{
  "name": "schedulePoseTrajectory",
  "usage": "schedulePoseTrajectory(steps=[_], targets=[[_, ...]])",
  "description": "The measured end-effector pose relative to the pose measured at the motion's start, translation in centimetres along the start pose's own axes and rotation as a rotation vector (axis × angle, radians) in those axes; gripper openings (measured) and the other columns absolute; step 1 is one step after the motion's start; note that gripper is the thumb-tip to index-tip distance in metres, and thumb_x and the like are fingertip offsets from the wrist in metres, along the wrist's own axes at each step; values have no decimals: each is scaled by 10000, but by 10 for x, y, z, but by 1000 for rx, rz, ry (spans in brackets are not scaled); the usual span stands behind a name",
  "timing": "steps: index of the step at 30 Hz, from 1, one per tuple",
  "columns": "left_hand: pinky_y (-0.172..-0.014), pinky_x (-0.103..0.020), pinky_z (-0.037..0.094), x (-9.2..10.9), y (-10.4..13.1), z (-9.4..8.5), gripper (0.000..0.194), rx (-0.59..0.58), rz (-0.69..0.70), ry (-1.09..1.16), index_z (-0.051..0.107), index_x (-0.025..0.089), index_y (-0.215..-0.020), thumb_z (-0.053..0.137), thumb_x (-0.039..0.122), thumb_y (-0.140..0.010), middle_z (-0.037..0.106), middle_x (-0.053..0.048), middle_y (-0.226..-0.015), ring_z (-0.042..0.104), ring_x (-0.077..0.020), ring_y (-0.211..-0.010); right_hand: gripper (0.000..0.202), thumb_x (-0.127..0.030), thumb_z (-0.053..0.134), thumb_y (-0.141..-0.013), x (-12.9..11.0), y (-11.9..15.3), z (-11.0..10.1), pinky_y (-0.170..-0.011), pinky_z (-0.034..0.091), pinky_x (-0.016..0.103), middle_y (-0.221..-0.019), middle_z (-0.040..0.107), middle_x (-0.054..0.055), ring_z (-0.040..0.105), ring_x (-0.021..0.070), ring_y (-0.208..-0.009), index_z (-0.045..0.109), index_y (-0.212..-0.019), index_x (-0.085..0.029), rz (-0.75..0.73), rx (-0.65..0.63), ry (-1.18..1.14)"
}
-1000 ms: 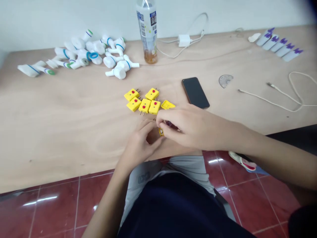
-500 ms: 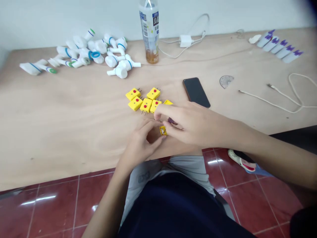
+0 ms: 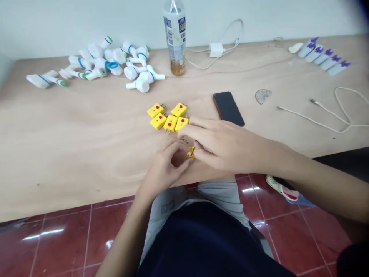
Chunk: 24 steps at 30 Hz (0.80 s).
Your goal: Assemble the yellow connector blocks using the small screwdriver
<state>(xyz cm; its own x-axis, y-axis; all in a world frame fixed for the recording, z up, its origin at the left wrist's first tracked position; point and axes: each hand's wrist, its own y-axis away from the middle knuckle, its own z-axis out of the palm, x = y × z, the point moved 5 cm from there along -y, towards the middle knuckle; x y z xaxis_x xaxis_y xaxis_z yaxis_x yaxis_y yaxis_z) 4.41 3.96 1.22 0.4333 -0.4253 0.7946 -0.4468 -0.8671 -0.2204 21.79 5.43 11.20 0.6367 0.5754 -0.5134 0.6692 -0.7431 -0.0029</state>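
An open yellow plug casing [image 3: 190, 152], with small white and metal parts inside, lies just above the table's front edge. My left hand [image 3: 165, 165] grips its left side between thumb and fingers. Over its right side curls my right hand [image 3: 216, 144], thumb tip beside the casing and fingers bent down; whatever they pinch is hidden. Tiny metal pieces [image 3: 184, 141] show by the right fingertips. Just beyond sit several closed yellow plugs with red buttons, the nearest one [image 3: 182, 124] almost touching my right fingers.
A phone [image 3: 228, 108] lies beyond my right wrist, near a clear protractor [image 3: 263, 96] and a white cable [image 3: 325, 111]. At the back stand a drink bottle [image 3: 176, 42], white pipe-like parts [image 3: 141, 82], a charger [image 3: 216, 50] and purple-topped pieces [image 3: 323, 55].
My right hand has shifted slightly, its fingers reaching further forward and covering a yellow piece and a dark purple thing seen before. The left hand keeps its place on the casing.
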Motion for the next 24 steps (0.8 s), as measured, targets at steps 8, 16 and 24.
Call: schedulePoseTrajectory(steps=[8, 16, 24], targets=[[-1064, -441, 665, 0, 1, -1, 84, 24, 71, -26, 752, 227, -1081, 817, 206, -1030, 765, -90, -1312, 765, -277, -1237, 318, -151, 566, -1151, 10, 6, -3, -950, 581, 377, -1375, 749, 136, 733, 254, -1119, 685, -1444, -178, -55, 106, -50], [-1092, -501, 673, 3, 2, 0, 29, 43, 120, -18, 806, 228, -1080, 798, 206, -1064, 749, -106, -1259, 763, -291, -1235, 124, -245, 633, -1157, 28, 44, -19, -899, 576, 389, -1065, 730, 59, 708, 236, -1000, 712, -1066, -218, -103, 423, -154], [-1079, -462, 657, 5, 2, 1, 74, -8, 70, 14, 781, 229, -1114, 717, 193, -1110, 782, -104, -1235, 770, -278, -1221, 379, -412, 721, -1131, 58, 50, 72, -1076, 651, 536, -1345, 684, 158, 718, 329, -1209, 683, -1459, -226, -36, 288, -49]])
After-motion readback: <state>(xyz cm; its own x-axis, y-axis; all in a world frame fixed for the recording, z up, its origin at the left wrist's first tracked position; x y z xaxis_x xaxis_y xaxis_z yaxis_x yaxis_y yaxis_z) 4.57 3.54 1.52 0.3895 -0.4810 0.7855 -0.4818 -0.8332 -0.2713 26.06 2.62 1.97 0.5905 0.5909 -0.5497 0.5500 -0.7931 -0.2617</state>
